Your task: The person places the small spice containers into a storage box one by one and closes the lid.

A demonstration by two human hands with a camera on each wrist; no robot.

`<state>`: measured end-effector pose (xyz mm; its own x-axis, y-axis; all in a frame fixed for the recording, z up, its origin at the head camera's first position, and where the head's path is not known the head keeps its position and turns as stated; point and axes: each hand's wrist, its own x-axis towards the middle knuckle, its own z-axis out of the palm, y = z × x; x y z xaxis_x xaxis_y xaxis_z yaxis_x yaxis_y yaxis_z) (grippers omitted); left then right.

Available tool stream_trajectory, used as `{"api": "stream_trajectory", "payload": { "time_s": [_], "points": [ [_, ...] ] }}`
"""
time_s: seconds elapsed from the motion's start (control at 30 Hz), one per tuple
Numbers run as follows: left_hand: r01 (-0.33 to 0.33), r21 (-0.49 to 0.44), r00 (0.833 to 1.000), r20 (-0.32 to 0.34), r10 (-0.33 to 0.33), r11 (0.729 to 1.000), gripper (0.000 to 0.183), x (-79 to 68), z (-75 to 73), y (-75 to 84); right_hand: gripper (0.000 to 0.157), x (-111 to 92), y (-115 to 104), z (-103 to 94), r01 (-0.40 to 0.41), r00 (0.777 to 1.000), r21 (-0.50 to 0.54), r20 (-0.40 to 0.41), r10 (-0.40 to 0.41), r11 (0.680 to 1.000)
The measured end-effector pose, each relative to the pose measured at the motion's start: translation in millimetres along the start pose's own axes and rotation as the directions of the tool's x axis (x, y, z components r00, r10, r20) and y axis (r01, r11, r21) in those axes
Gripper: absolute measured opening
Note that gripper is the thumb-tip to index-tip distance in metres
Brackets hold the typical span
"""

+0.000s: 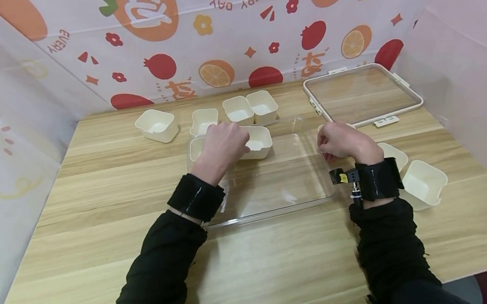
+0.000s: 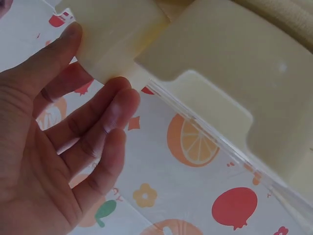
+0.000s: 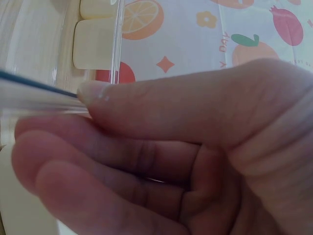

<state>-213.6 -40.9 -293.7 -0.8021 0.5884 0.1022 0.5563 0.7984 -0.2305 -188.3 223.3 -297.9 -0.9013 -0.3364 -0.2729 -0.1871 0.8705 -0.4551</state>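
Observation:
My left hand (image 1: 223, 146) reaches over the back of a clear plastic box (image 1: 271, 187). Its thumb and fingertips pinch the wall of a small cream cup (image 1: 258, 144), which also shows as a pale cup (image 2: 117, 41) in the left wrist view. Another cream cup (image 1: 195, 148) sits in the box's back left corner, partly hidden behind the hand; it fills much of the left wrist view as a notched wall (image 2: 264, 63). On the box's right side, my right hand (image 1: 339, 141) grips the rim (image 3: 54, 100) between thumb and curled fingers.
Behind the box stand several cream cups, including one at far left (image 1: 157, 125) and a pair (image 1: 250, 106). More cups stand right of it, one near the right forearm (image 1: 424, 184). A clear lid with a white frame (image 1: 362, 94) lies at the back right.

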Motion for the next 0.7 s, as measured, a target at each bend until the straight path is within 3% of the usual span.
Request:
{"api": "stream_trajectory", "payload": {
  "time_s": [0.3, 0.7],
  "points": [
    [0.014, 0.035, 0.999, 0.041, -0.015, 0.999, 0.023, -1.6, 4.8, 1.4, 0.010, 0.1, 0.7, -0.1, -0.004, 1.000, 0.006, 0.005, 0.004, 1.000],
    [0.037, -0.008, 0.997, 0.075, -0.036, 0.999, 0.024, -2.8, 8.2, 1.7, 0.010, 0.5, 1.0, 0.3, -0.002, 1.000, 0.001, 0.006, 0.002, 1.000]
  ]
}}
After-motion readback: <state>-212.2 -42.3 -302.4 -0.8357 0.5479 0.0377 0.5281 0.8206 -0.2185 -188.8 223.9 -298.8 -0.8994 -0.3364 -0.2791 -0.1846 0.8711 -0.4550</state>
